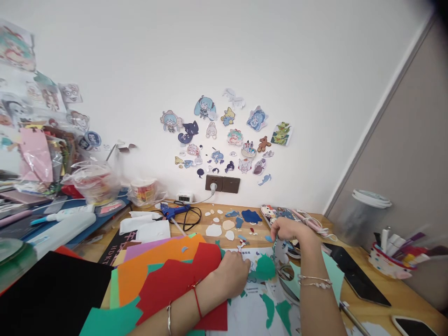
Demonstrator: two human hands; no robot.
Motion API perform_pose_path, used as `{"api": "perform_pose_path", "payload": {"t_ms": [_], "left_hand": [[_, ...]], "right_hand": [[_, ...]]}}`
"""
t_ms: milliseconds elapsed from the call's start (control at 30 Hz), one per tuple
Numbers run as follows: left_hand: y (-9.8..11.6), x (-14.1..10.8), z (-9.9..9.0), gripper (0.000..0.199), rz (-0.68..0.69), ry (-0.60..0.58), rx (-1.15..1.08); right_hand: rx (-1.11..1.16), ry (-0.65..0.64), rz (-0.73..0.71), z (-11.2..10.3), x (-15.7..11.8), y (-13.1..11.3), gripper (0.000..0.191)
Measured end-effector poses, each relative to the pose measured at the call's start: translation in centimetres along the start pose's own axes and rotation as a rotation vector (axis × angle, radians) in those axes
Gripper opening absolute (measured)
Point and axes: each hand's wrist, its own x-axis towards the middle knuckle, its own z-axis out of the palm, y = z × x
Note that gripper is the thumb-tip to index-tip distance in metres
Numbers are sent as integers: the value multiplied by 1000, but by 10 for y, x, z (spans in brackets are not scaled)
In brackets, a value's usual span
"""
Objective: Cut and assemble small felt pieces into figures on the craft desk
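White wall (315, 60), brown socket (219, 182), wooden desk (402, 296)

Green paper cut-out (264, 267): flat, jagged edge, on printed white sheet (245, 317), btwn L hand (235, 275) & R hand (289, 231). Red paper (175, 284): lg., flat, jagged upper-L edge, partly under L hand/forearm. Roundish see-thru item (280, 254): by R hand, partly hidden, ID unclear.

Red sheet (206, 256), green cut-out (265, 267), orange and black sheets (52, 298)
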Motion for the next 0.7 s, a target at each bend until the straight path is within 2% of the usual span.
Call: {"api": "perform_pose_path", "payload": {"t_ms": [367, 700], "left_hand": [[0, 0, 0, 24, -1, 9, 7], [0, 0, 0, 25, 0, 7, 9]], "right_hand": [[47, 85, -30, 1, 11, 3, 17], [127, 46, -14, 15, 28, 6, 18]]}}
